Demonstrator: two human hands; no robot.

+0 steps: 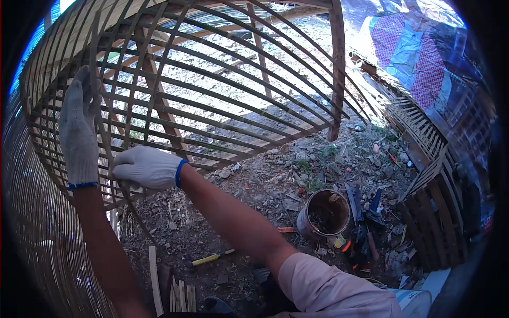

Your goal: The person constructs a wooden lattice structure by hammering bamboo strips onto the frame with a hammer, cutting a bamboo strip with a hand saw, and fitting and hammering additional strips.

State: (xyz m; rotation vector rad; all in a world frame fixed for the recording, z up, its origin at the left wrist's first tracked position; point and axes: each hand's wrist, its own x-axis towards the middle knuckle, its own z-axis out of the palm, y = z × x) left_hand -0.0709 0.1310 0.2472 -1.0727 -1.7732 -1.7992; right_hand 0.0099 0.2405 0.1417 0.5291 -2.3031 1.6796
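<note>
A large lattice of thin bamboo strips [130,82] fills the upper left, fixed to a wooden frame with a brown post [337,69]. One long, bendy bamboo strip [131,208] runs upright across the crosswise ones, its lower end hanging free. My left hand [79,130], in a white knit glove, lies along the lattice beside this strip with fingers stretched upward. Lower down, my right hand [148,167], gloved the same with a blue cuff, has its fingers closed around the strip. Its fingertips are partly hidden.
On the rubble ground stand a rusty bucket [324,212] and, nearer, a hammer with a yellow handle [212,258]. Cut wood strips [183,297] lie at the bottom. A slatted wooden crate [432,222] and patterned tarps [413,61] are at right. Upright reeds [37,222] line the left.
</note>
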